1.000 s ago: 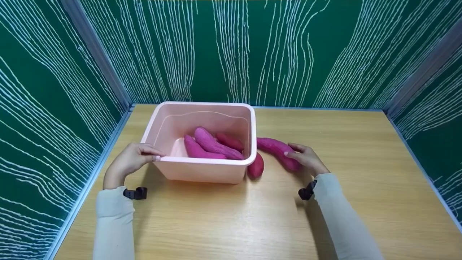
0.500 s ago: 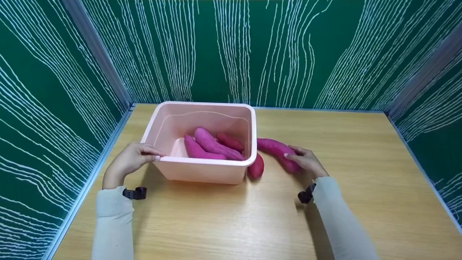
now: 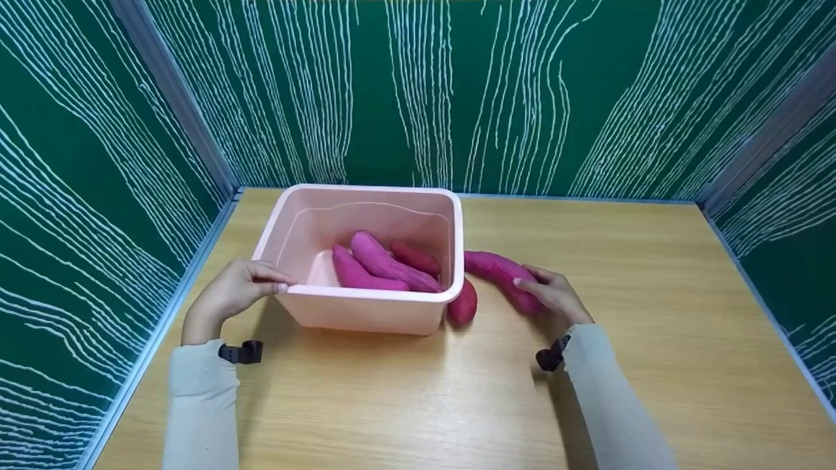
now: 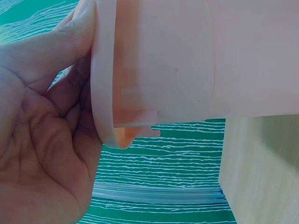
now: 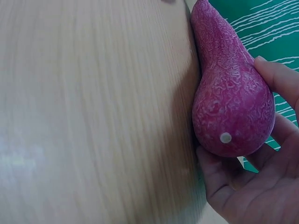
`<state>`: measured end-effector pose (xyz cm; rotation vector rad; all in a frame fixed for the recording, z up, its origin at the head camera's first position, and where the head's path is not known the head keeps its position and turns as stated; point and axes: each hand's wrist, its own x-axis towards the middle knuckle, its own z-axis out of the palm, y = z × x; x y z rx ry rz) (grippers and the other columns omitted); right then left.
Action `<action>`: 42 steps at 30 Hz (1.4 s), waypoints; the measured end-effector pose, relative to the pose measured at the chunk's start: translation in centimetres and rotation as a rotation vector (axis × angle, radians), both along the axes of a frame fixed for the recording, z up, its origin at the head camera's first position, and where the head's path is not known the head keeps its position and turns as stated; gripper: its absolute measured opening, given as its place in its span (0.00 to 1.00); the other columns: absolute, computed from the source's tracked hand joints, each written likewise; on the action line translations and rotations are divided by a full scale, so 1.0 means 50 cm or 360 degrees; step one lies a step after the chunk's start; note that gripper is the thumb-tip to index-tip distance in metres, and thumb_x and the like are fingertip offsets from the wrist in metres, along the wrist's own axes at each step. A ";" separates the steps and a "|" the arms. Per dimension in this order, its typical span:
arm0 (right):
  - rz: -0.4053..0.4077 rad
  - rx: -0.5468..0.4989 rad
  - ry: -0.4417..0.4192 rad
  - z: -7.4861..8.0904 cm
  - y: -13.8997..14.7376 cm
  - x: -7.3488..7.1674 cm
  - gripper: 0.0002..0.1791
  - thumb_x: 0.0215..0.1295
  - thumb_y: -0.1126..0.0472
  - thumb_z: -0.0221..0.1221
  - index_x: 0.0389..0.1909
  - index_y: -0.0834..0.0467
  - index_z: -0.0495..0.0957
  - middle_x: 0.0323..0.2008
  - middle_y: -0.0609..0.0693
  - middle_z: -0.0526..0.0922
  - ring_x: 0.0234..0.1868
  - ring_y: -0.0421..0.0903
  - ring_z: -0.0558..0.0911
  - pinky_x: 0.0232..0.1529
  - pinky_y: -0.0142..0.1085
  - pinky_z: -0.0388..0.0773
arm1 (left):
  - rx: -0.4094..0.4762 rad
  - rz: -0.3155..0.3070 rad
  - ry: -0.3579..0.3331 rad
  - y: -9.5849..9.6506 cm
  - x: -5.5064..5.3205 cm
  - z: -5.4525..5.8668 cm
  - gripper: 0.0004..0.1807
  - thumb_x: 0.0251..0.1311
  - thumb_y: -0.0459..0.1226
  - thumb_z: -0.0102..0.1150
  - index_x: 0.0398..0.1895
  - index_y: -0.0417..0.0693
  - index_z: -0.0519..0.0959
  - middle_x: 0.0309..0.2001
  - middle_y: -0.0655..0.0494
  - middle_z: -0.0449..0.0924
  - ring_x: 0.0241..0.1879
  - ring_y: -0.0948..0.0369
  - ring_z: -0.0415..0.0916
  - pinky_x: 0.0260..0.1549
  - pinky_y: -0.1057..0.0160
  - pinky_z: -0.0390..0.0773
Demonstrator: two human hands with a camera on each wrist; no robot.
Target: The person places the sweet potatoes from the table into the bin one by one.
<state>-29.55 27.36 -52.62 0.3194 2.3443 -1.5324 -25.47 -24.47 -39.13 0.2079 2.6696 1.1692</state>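
Behind and at the sides, green walls with white lines [image 3: 366, 104]; below, a wooden table [image 3: 405, 398]. On it, left of centre, a pink bin [image 3: 366, 312]; inside, in the head view alone, two magenta sweet potatoes [image 3: 388, 264] and a red one [image 3: 416, 257]. At the bin's near left corner, left hand [image 3: 232, 294], pinching the rim; palm visible only in the left wrist view. Right of the bin, right hand [image 3: 555, 295], holding the near end of a long purple sweet potato [image 3: 496, 269]. Beside the bin's near right corner, a red sweet potato [image 3: 464, 304]. Only in the right wrist view, on the held end: a pale round spot [image 5: 225, 137].
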 end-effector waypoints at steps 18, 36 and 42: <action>-0.0102 -0.0098 -0.0033 -0.004 -0.010 0.005 0.42 0.63 0.44 0.61 0.74 0.53 0.56 0.75 0.56 0.52 0.76 0.56 0.49 0.75 0.52 0.44 | 0.0025 0.0036 -0.0071 -0.001 -0.002 0.002 0.10 0.61 0.30 0.60 0.44 0.44 0.86 0.55 0.41 0.79 0.60 0.44 0.66 0.62 0.42 0.69; -0.0075 -0.0036 0.0047 -0.009 -0.012 0.010 0.41 0.65 0.45 0.59 0.74 0.56 0.55 0.75 0.58 0.53 0.76 0.56 0.50 0.75 0.50 0.47 | 0.0019 -0.0046 0.0030 -0.001 -0.001 -0.001 0.10 0.60 0.29 0.61 0.43 0.42 0.86 0.49 0.41 0.83 0.55 0.46 0.69 0.58 0.45 0.74; -0.0091 -0.0070 0.0036 -0.009 -0.012 0.009 0.42 0.64 0.45 0.60 0.74 0.55 0.55 0.75 0.57 0.53 0.75 0.56 0.50 0.75 0.50 0.46 | 0.0015 -0.0022 -0.0005 -0.002 0.000 0.000 0.10 0.60 0.31 0.61 0.43 0.43 0.86 0.52 0.40 0.81 0.57 0.44 0.68 0.60 0.42 0.71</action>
